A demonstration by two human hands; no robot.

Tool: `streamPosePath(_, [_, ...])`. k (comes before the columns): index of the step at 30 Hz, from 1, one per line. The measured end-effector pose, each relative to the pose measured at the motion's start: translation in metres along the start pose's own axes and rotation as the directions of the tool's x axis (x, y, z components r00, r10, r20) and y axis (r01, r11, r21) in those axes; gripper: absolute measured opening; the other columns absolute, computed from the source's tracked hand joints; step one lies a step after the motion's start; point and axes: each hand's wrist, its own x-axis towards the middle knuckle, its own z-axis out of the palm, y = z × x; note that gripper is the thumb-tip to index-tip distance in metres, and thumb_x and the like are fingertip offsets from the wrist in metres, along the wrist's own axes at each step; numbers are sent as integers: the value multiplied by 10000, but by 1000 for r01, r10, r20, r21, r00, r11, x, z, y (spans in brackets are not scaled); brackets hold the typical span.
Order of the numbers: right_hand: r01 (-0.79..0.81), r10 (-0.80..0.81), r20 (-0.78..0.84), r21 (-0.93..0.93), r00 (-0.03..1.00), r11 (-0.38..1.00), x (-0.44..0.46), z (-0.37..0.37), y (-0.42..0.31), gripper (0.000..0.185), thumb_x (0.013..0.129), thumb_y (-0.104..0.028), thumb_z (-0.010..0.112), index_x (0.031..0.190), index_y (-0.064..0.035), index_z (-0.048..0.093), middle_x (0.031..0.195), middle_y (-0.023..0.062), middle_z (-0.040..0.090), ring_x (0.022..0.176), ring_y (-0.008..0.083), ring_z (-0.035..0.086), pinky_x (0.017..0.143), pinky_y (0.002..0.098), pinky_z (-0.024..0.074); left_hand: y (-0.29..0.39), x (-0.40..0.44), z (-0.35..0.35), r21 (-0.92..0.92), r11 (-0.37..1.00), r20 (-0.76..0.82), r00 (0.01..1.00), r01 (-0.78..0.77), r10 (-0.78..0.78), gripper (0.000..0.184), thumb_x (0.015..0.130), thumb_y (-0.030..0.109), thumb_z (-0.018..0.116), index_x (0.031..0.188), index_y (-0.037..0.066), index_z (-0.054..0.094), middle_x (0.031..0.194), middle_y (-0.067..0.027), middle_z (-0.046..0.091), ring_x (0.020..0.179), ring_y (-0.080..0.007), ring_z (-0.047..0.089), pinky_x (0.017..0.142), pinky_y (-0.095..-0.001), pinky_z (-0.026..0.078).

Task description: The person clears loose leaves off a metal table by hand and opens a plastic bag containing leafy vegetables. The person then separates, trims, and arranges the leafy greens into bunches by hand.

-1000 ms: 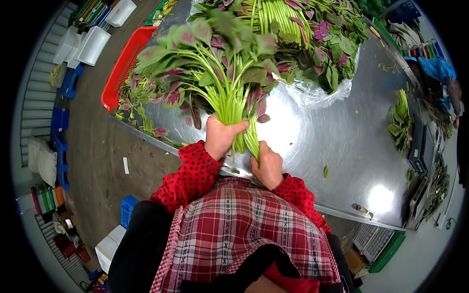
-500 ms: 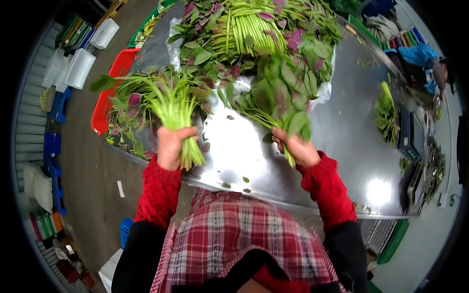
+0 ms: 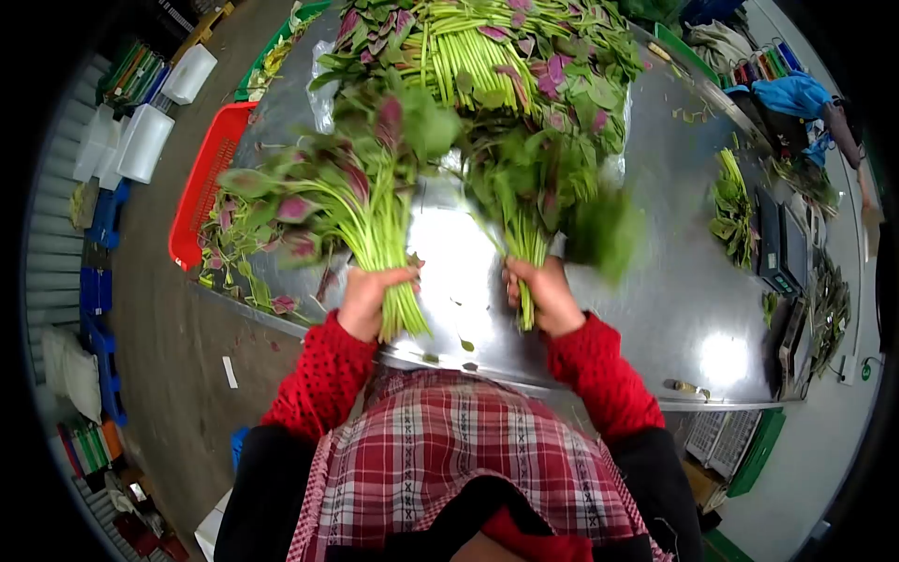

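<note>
My left hand [image 3: 372,298] is closed around the lower stems of a thick bunch of amaranth greens [image 3: 379,220], whose green and purple leaves fan up and left. In my right hand [image 3: 545,292] is a thinner bunch of amaranth greens [image 3: 526,229], gripped low on the stems. Its leaves are partly blurred, and some droop to the right. Both bunches are held over the near part of the metal table [image 3: 646,347], cut ends toward me. Beyond them lies a large pile of amaranth greens [image 3: 478,61], stems in the middle.
A red crate [image 3: 212,159] stands at the table's left, beside loose leaves and trimmings [image 3: 245,262]. To the right lie a small bunch of greens [image 3: 730,215] and a dark scale [image 3: 779,245]. A small handled tool [image 3: 691,386] rests near the front edge. A blue bag [image 3: 791,96] is far right.
Both hands have come closer together, the left moving right and the right moving left. The bunches now stand more upright, and the right one's stems are gathered more tightly.
</note>
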Motion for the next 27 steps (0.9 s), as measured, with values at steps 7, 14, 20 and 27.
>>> streamPosePath(7, [29, -44, 125, 116, 991, 993, -17, 25, 59, 168, 865, -63, 647, 1001, 34, 634, 816, 63, 655, 672, 145, 614, 626, 284, 490, -52, -17, 12, -193, 966, 171, 975, 172, -139, 321, 844, -9, 615, 1156, -32, 544, 1124, -153, 646, 876, -192, 653, 778, -300, 550])
streamPosePath(14, [1, -16, 249, 62, 968, 998, -28, 39, 74, 250, 867, -77, 664, 1096, 17, 626, 944, 37, 655, 839, 103, 595, 746, 274, 491, -60, -30, 9, -27, 986, 102, 982, 163, -160, 295, 897, 115, 628, 1163, -2, 576, 1039, -90, 660, 901, -176, 653, 781, -325, 540])
streamPosePath(20, [-19, -7, 251, 98, 968, 995, -33, 37, 73, 265, 839, -13, 656, 1098, 23, 619, 975, 45, 660, 857, 123, 613, 768, 292, 497, -57, -38, 1, -242, 919, 104, 950, 312, -295, 317, 931, 184, 594, 1181, -7, 557, 1019, -94, 663, 866, -173, 660, 772, -338, 549])
streamPosePath(27, [3, 4, 290, -22, 957, 1000, -26, 43, 82, 266, 811, -40, 694, 1064, 23, 646, 980, 52, 680, 828, 116, 623, 749, 274, 498, -80, -36, 2, -222, 959, 31, 985, 175, -172, 302, 900, 109, 616, 1173, -11, 567, 1026, -98, 663, 878, -197, 656, 749, -342, 551])
